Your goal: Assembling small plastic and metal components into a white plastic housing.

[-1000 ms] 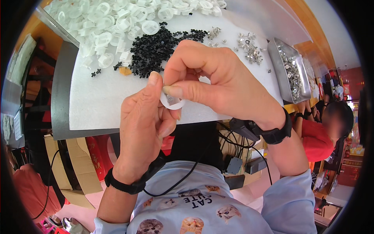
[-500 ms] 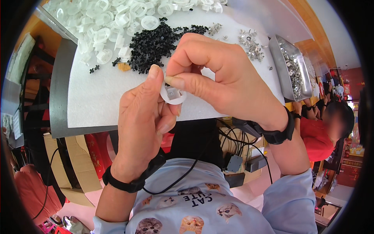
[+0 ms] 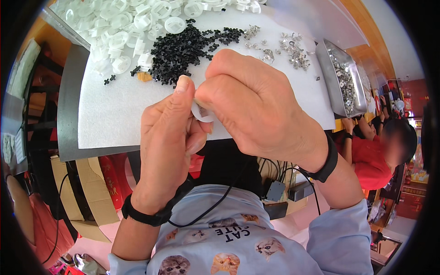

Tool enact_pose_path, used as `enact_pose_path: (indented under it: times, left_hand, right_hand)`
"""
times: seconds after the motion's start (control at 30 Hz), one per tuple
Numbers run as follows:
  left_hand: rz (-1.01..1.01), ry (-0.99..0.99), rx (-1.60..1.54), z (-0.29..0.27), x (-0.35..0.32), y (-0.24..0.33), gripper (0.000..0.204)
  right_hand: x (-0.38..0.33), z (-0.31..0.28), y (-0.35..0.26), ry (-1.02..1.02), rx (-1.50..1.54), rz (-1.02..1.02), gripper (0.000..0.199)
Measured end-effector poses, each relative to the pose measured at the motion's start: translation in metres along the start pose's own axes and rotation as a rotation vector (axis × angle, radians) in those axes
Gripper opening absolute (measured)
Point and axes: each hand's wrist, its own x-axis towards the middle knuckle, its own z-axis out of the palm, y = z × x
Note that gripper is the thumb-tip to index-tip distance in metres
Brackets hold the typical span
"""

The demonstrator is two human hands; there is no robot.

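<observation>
My left hand (image 3: 167, 130) is closed on a round white plastic part (image 3: 201, 114), held upright between thumb and fingers above the table's near edge. My right hand (image 3: 256, 103) is curled into a fist against the part's upper right side, its thumb and fingertips pressed there. That hand covers most of the part, and anything small in its fingers is hidden. Just beyond lies a heap of small black cross-shaped pieces (image 3: 176, 52). A large pile of similar white plastic parts (image 3: 123, 32) fills the far left.
Small metal clips (image 3: 295, 52) lie scattered at the far right, beside a metal tray (image 3: 341, 78) holding more. White foam sheet (image 3: 110, 119) covers the tabletop. A person in red (image 3: 371, 156) sits at right. Cables and a black box (image 3: 275, 190) are below the table; cardboard (image 3: 94, 183) stands lower left.
My right hand has turned over and curled in, its knuckles now covering much of the white part. The left hand has barely moved. A person's arm has appeared at the far left edge.
</observation>
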Motion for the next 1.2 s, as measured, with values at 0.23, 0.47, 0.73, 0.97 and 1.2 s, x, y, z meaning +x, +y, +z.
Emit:
enact_pose_path:
  times: [0.23,0.47,0.73,0.97,1.2]
  left_hand:
    - [0.015,0.013,0.134,0.001,-0.002,0.001,0.049]
    - [0.02,0.026,0.133,0.002,-0.005,0.003,0.05]
    - [-0.02,0.041,0.117,0.005,-0.003,0.003,0.048]
    - [0.002,-0.016,0.096,0.002,-0.004,0.002,0.045]
    - [0.032,-0.051,0.042,-0.001,-0.007,-0.003,0.044]
  right_hand:
    - [-0.004,-0.005,-0.001,-0.074,0.348,0.387,0.008]
    - [0.0,-0.01,-0.004,-0.13,0.556,0.567,0.009]
    - [-0.007,0.0,-0.007,-0.04,0.241,0.299,0.012]
    - [-0.007,-0.001,-0.008,-0.015,0.152,0.235,0.014]
    - [-0.007,-0.003,-0.013,-0.012,0.256,0.33,0.014]
